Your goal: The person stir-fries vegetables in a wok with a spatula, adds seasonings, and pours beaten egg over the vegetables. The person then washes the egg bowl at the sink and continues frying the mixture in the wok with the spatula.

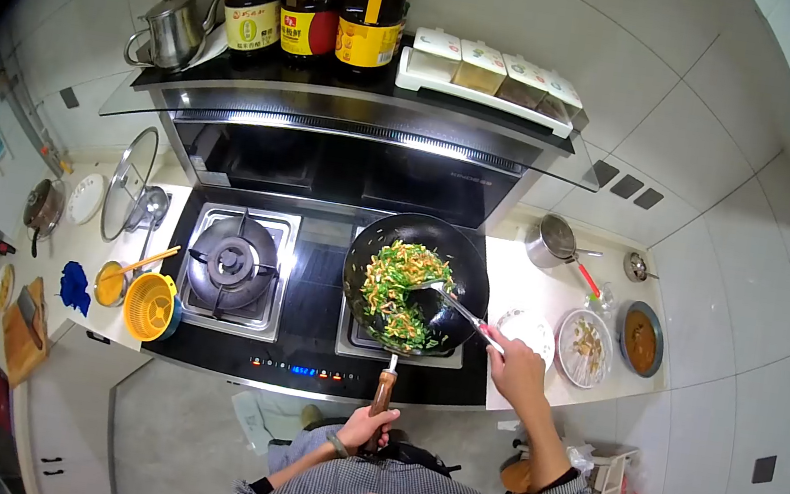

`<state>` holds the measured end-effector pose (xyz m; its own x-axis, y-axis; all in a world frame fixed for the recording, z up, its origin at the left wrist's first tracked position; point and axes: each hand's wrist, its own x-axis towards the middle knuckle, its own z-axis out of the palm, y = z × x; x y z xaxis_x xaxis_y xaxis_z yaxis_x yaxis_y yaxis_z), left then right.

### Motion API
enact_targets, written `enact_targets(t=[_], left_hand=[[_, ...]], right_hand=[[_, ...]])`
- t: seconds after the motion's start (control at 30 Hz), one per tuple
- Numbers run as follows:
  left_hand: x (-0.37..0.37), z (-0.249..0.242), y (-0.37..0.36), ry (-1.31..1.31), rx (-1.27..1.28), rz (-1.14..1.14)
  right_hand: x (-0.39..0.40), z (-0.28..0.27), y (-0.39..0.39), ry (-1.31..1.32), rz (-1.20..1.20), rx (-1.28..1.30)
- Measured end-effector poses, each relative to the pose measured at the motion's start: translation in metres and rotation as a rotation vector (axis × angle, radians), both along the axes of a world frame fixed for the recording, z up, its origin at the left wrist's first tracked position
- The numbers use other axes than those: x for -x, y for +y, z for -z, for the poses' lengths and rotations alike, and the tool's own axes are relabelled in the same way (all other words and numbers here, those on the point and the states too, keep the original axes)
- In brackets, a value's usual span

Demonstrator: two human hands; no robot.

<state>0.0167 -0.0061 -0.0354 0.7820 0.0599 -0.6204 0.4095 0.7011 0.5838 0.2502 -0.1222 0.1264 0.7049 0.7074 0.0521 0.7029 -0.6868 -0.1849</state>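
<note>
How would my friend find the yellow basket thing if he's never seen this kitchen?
Start at the black stove in the middle, then go to the empty left burner. On the counter just left of its front corner lies the yellow plastic strainer, tipped on its side. It is bigger than the small cup of orange sauce beside it and full of slits.

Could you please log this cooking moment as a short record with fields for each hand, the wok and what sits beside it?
left hand: grips the wok handle
right hand: holds a spatula, blade in the food
wok: on the right burner, holding green and pale strips
left burner: bare
counter to the right: white plate, bowl of brown sauce
counter to the left: yellow strainer
</note>
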Motion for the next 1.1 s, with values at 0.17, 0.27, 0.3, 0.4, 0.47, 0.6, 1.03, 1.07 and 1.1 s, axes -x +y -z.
enact_targets(t=[0.17,0.27,0.3,0.4,0.47,0.6,1.03,1.07,1.1], left_hand=[[-0.002,-0.008,0.003,0.011,-0.056,0.016],[-0.001,-0.010,0.003,-0.008,-0.053,0.012],[0.000,-0.012,0.003,-0.023,-0.051,0.007],[0.000,-0.009,0.004,0.035,-0.044,0.036],[0.000,-0.004,0.001,0.026,-0.046,0.009],[-0.001,-0.006,0.002,0.010,-0.048,0.003],[-0.002,-0.004,0.003,0.000,-0.016,-0.003],[-0.002,-0.005,0.002,0.001,-0.018,-0.012],[-0.001,-0.006,0.002,0.002,-0.020,-0.020]], right_hand=[[-0.045,-0.032,0.005,0.113,0.114,-0.124],[-0.097,-0.010,0.038,0.345,0.184,0.036],[-0.104,-0.008,0.052,0.569,0.275,0.046],[-0.102,-0.002,0.082,0.704,0.151,0.061],[-0.081,0.004,0.078,0.526,-0.103,-0.045],[-0.043,-0.027,0.047,0.119,-0.422,0.005],[-0.012,-0.075,-0.016,-0.064,-0.270,0.039],[-0.011,-0.092,-0.025,-0.015,-0.226,0.114],[-0.012,-0.092,-0.027,-0.014,-0.227,0.113]])
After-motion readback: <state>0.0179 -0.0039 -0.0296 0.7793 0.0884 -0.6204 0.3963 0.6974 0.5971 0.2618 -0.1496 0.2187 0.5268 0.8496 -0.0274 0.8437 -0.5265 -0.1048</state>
